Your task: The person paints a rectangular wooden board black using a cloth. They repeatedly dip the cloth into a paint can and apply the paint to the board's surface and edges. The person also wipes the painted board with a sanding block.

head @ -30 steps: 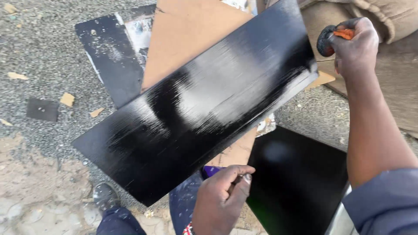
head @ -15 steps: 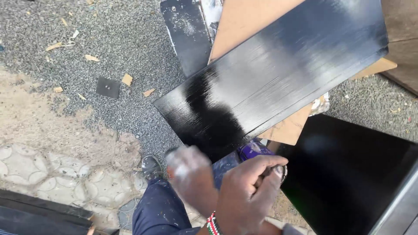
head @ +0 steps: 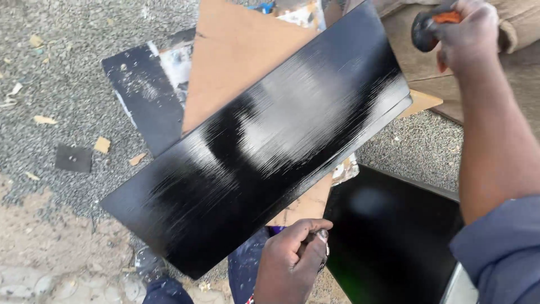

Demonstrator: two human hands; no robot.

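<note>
While the right hand (head: pixel 469 34) grips a brush (head: pixel 424 28) and the left hand (head: pixel 292 262) is curled shut, the board (head: pixel 264 146) gleams wet black.

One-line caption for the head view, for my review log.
Right hand grips a paint-blackened orange-handled tool beyond the glossy black board; left hand, closed on something unseen, sits at its near edge.

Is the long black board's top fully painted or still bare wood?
Fully painted: the long black board is glossy black edge to edge, with brush streaks and no bare wood showing.
</note>
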